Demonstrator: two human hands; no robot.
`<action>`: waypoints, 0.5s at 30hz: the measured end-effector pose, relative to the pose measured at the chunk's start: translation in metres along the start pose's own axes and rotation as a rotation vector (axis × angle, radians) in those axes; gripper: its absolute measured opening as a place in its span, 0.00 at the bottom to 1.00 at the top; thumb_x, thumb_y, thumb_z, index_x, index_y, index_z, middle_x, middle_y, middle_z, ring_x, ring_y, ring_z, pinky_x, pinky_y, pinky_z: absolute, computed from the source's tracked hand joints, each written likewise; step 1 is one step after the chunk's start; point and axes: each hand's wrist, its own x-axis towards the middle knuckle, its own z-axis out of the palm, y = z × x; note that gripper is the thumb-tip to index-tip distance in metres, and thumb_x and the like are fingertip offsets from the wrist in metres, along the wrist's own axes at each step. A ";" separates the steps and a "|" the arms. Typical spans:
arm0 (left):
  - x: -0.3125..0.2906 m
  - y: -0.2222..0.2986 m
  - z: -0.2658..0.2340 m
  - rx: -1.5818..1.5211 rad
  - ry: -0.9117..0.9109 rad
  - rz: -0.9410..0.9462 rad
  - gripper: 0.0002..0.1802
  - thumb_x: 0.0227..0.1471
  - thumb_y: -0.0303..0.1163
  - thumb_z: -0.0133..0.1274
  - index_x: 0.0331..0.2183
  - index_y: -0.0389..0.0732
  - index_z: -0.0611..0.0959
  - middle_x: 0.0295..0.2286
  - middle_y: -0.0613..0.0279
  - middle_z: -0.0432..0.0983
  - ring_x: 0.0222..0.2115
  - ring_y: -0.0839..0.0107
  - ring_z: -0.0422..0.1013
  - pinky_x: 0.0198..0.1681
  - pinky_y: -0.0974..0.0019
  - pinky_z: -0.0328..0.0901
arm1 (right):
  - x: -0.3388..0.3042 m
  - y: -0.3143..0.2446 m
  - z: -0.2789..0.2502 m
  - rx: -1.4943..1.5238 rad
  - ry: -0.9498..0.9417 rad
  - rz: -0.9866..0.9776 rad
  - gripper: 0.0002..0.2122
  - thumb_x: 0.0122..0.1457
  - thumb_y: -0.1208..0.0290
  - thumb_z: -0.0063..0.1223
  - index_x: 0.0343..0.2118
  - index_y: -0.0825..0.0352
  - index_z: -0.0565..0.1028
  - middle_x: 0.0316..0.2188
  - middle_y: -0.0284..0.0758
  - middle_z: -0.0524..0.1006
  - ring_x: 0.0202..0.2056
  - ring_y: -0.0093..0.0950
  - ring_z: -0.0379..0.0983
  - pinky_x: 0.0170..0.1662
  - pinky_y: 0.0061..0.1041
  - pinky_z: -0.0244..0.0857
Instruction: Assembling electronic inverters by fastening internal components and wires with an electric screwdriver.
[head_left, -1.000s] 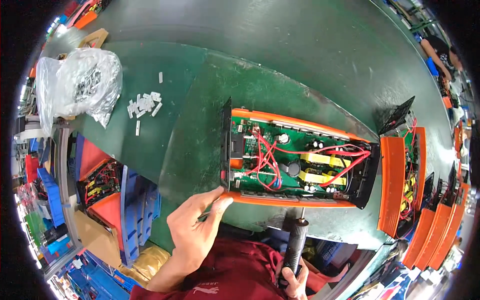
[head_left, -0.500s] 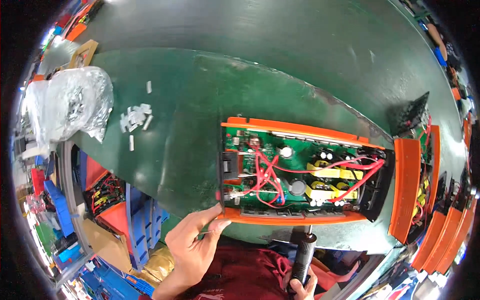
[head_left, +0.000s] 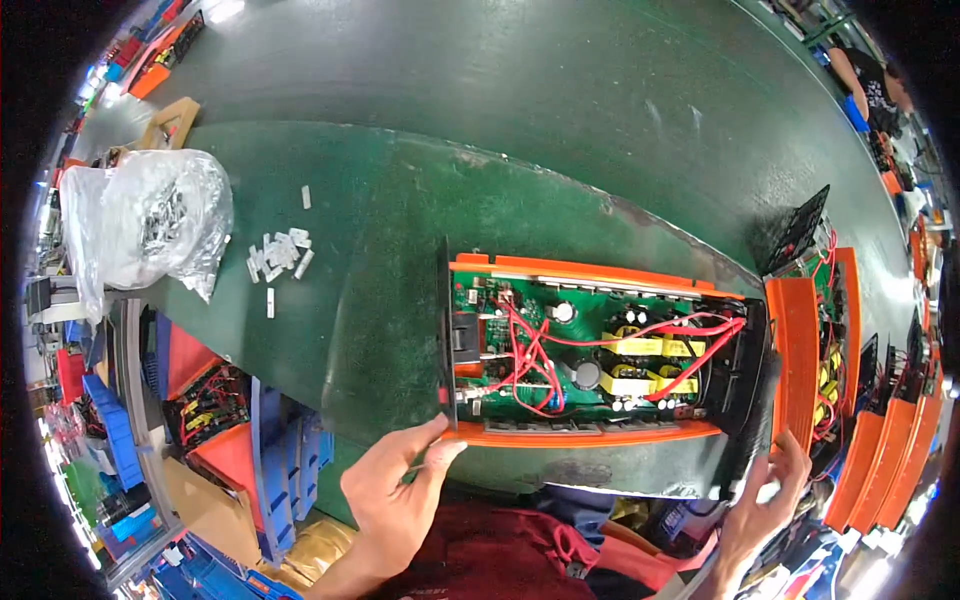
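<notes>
A long device in an orange case (head_left: 590,437) lies open on the green bench, showing a green circuit board (head_left: 490,385), red wires (head_left: 535,350) and yellow-wrapped parts (head_left: 640,346). Thumb and index finger of my left hand (head_left: 395,487) close on its near left corner, by the black end panel (head_left: 447,345). A thin light sliver shows between those fingers. At the near right corner, my right hand (head_left: 765,505) has curled fingers against a long black ribbed piece (head_left: 752,430) that slants along the case's end. I cannot tell whether this piece is a tool or a panel.
More orange-cased units (head_left: 793,350) stand close on the right. At the left are a clear plastic bag (head_left: 165,215) and several small white pieces (head_left: 280,250). A blue rack (head_left: 285,450) and a brown cardboard flap (head_left: 212,510) sit below the bench's left edge.
My right hand has moved right and up, from below the case's near side to its right end. The black electric screwdriver it held is no longer plainly seen. My left hand stays at the corner.
</notes>
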 end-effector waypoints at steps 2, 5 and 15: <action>0.000 0.002 0.001 0.003 0.003 -0.019 0.08 0.52 0.23 0.65 0.36 0.31 0.87 0.31 0.49 0.84 0.30 0.62 0.81 0.35 0.67 0.72 | 0.010 -0.032 0.018 0.209 -0.092 -0.039 0.17 0.60 0.83 0.55 0.53 0.69 0.74 0.45 0.36 0.76 0.30 0.22 0.69 0.32 0.20 0.62; 0.001 0.006 -0.005 0.037 -0.005 -0.002 0.08 0.51 0.23 0.65 0.35 0.31 0.87 0.32 0.48 0.84 0.29 0.61 0.81 0.34 0.67 0.72 | 0.030 -0.063 0.038 0.144 0.017 -0.049 0.16 0.59 0.84 0.57 0.51 0.68 0.77 0.50 0.36 0.77 0.26 0.15 0.65 0.25 0.16 0.56; 0.000 0.004 0.000 0.172 0.067 0.024 0.12 0.53 0.31 0.66 0.32 0.31 0.84 0.24 0.57 0.79 0.23 0.73 0.70 0.28 0.71 0.64 | 0.022 -0.068 0.058 0.275 -0.153 0.046 0.17 0.59 0.82 0.60 0.53 0.68 0.78 0.36 0.33 0.82 0.25 0.11 0.64 0.27 0.13 0.57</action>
